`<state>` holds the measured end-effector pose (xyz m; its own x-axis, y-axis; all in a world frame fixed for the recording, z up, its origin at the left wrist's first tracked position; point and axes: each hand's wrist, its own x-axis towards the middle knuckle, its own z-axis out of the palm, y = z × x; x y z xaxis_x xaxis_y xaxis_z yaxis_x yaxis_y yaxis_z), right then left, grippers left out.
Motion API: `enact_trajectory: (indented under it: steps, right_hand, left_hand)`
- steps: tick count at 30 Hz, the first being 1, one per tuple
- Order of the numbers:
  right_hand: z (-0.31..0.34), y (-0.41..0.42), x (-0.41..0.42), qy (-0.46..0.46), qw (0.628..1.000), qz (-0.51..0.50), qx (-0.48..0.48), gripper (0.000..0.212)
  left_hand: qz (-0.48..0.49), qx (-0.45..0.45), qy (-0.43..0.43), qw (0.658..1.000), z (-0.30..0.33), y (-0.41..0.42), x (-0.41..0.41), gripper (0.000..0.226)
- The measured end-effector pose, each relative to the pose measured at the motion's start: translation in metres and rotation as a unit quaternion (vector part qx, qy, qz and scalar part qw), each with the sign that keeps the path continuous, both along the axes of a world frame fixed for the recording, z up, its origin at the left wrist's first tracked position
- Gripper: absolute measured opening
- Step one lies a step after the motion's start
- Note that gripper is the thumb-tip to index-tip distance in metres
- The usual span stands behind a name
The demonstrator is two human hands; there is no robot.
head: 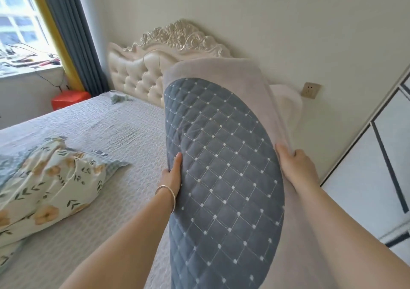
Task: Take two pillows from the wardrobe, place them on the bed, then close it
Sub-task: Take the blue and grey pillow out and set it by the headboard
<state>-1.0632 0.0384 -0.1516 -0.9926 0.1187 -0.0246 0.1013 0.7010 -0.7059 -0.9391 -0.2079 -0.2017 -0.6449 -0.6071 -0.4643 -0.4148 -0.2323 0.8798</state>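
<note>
A large pillow (pixel 221 155) with a blue quilted face and a beige plush border stands on edge above the bed (pixel 124 133), held between both hands. My left hand (pixel 172 177), with a silver bangle on the wrist, presses against its left edge. My right hand (pixel 295 166) grips the beige border on its right side. A second pillow (pixel 44 188) with a floral cover lies on the bed at the left. The white wardrobe (pixel 381 155) with dark trim stands at the right edge of the view; I cannot tell whether it is open.
A cream tufted headboard (pixel 142 75) with a carved top backs the bed. A wall socket (pixel 310 90) sits right of it. A red box (pixel 71 100), a blue and yellow curtain (pixel 73 44) and a cluttered windowsill (pixel 28 62) are at the far left.
</note>
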Motion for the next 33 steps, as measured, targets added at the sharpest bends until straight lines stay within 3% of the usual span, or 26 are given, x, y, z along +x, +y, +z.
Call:
enact_trajectory:
  steps: [2,7,12,16,23,33]
  right_hand:
    - [-0.004,-0.020,-0.044,0.007,1.000,0.012,0.012,0.076]
    - [0.008,-0.066,-0.158,0.001,0.999,0.030,0.030,0.082]
    - [-0.005,-0.095,-0.252,-0.033,0.999,0.027,0.034,0.085]
    - [-0.021,-0.120,-0.314,-0.052,0.995,0.061,0.065,0.091]
    - [-0.064,-0.205,-0.449,-0.022,0.976,0.190,0.100,0.087]
    - [-0.146,-0.349,-0.640,-0.110,0.895,0.417,0.113,0.090]
  left_hand:
    - [0.025,0.020,-0.003,0.999,-0.012,-0.011,-0.036,0.121]
    - [0.108,0.046,0.011,0.993,-0.008,-0.051,-0.143,0.116]
    - [0.111,0.064,0.035,0.991,-0.020,-0.077,-0.234,0.095]
    - [0.096,0.087,0.018,0.991,-0.037,-0.085,-0.282,0.093]
    - [0.244,0.043,0.006,0.969,-0.074,-0.133,-0.390,0.092]
    - [0.434,0.052,-0.084,0.895,-0.146,-0.189,-0.518,0.085]
